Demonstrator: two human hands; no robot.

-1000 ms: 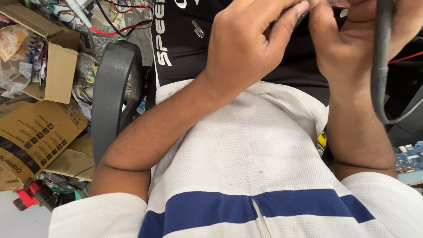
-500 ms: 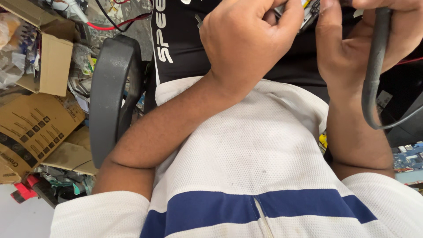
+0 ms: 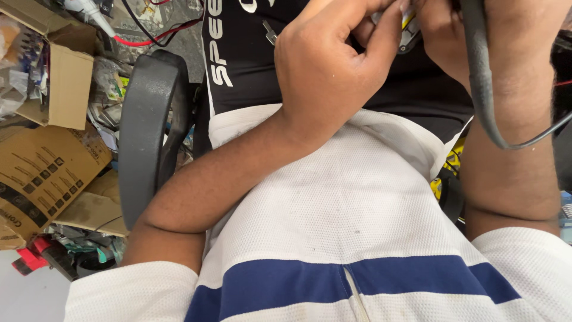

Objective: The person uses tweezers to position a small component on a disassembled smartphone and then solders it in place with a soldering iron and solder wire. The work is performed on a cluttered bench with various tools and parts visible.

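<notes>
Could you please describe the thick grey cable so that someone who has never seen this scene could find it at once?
Start from the white shirt with the blue band and follow the person's right forearm up to the right hand at the top right. The thick grey cable runs down across that hand, then hooks right. The thin red wire lies far off, top left.

- My left hand [image 3: 333, 71] is raised in front of my chest, back of the hand towards me, fingers curled with the tips pinched together near the top edge
- My left forearm runs down and leftward to a sharply bent elbow
- My right hand [image 3: 506, 53] is up beside it, nearly touching, partly cut off; I cannot tell its grip
- My right forearm drops straight down
</notes>
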